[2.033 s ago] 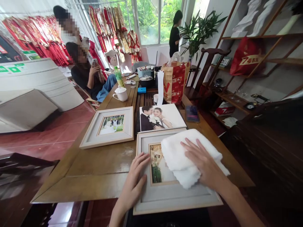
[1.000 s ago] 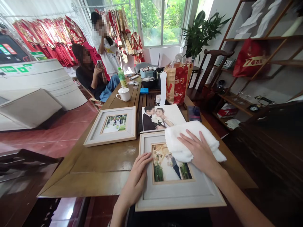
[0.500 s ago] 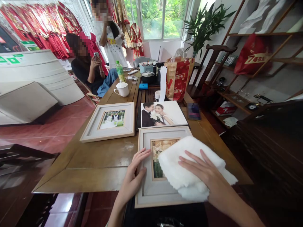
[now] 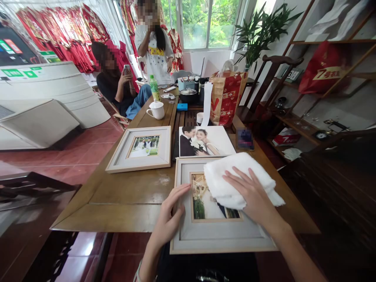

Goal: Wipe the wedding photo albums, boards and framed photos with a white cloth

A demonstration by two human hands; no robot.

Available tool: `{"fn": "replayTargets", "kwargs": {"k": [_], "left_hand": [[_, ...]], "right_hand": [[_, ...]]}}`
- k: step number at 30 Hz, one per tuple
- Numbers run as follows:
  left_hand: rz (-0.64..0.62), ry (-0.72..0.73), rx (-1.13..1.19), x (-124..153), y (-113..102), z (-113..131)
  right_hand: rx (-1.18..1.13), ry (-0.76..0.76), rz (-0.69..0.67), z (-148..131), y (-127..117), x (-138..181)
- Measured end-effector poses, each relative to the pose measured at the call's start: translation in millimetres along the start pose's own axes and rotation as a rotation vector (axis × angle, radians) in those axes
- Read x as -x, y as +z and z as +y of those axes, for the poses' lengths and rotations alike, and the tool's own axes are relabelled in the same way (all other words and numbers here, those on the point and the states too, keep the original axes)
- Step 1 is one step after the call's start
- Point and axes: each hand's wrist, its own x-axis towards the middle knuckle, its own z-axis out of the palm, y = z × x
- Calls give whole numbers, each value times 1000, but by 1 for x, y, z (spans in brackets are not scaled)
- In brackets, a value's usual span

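Note:
A pale wooden picture frame (image 4: 202,239) lies at the near edge of the table, its near side jutting past that edge. Behind its wide mat is a photo (image 4: 199,207), partly covered. My left hand (image 4: 170,211) rests against the frame's left side, fingers stretched over the mat and thumb apart. On the frame's upper right is a folded white towel (image 4: 219,184). My right hand (image 4: 249,192) lies flat over the towel with its fingers spread, pressing it against the frame. The towel hides the photo's upper right part.
Beyond lie a second framed photo (image 4: 120,154) and an unframed couple print (image 4: 225,139). A white lidded mug (image 4: 156,111), a paper bag (image 4: 227,98) and a phone-like dark object (image 4: 245,139) stand or lie further along the table (image 4: 117,211). Two people are at the far left.
My right hand and the towel have moved up and away from me over the frame, uncovering more of the photo's lower part. My left hand stays at the frame's side. The view has shifted slightly.

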Motion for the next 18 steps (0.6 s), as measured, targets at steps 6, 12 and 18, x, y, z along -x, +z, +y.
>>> {"fn": "replayTargets", "kwargs": {"k": [6,12,18], "left_hand": [[-85,-1,-54,3,-1,-1],[-112,-20,-68,1,-2,2],[-129,-2,-128,-3,-4,0]], "right_hand": [[-68,-173,-119,-28,-13,46],[8,-138,-5,-4,-11,43],[107,7,52,18,-1,-10]]}}
